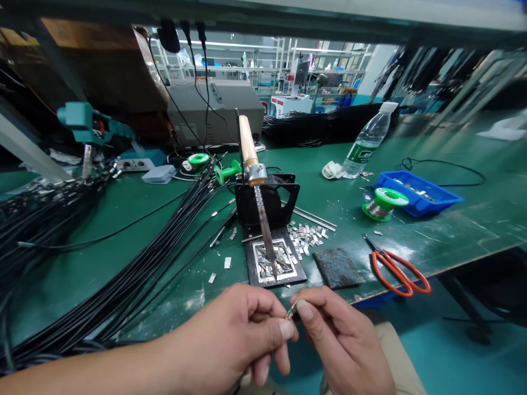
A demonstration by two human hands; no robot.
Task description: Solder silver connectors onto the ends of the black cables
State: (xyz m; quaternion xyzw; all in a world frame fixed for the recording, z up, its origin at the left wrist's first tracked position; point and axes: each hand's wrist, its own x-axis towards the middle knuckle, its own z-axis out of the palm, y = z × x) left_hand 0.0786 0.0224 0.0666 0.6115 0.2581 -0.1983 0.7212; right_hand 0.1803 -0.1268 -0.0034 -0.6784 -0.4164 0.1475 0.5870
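Observation:
My left hand is closed, with thumb and forefinger pinching a thin wire end that shows coloured strands. Opposite it, my right hand pinches a tiny silvery piece at the tip of those strands; fingertips hide most of it. Both hands are just in front of the bench edge. Beyond them a wooden-handled soldering iron rests tip down in a stand, over a square tray of small metal connectors. More loose connectors lie to the tray's right.
Black cables spread across the left. On the right are orange-handled scissors, a dark abrasive pad, a solder spool, a blue bin and a water bottle. A shelf beam crosses overhead.

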